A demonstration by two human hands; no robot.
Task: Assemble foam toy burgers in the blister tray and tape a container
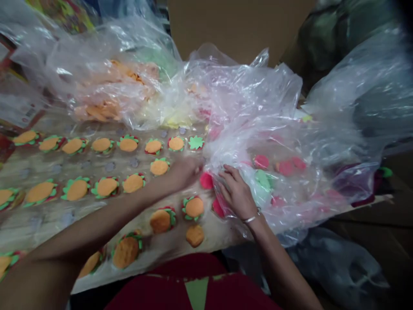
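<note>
Our right hand point(238, 193) lies against a crumpled, clear plastic sheet point(254, 101), its fingers loosely bent and a little apart; whether they pinch a fold, we cannot tell. Our left hand point(187, 172) is blurred, its fingers apparently curled near the sheet's left edge; we cannot tell if anything sits between them. Just below it lies a bright red, soft-looking disc point(206, 180), with a second red disc point(218, 207) beside the right hand, partly at the film's border. We judge that steady work here calls for a light palm on the film, so that slack folds do not drag the discs, and for fingertips lifting one piece cleanly by its rim. To the left, rows of orange, rounded, bun-like pieces with green frilled edges point(107, 187) cross the pale tabletop point(174, 245); our left forearm passes over them and is best held high. A bare green, star-edged piece point(195, 142) ends the upper row.
</note>
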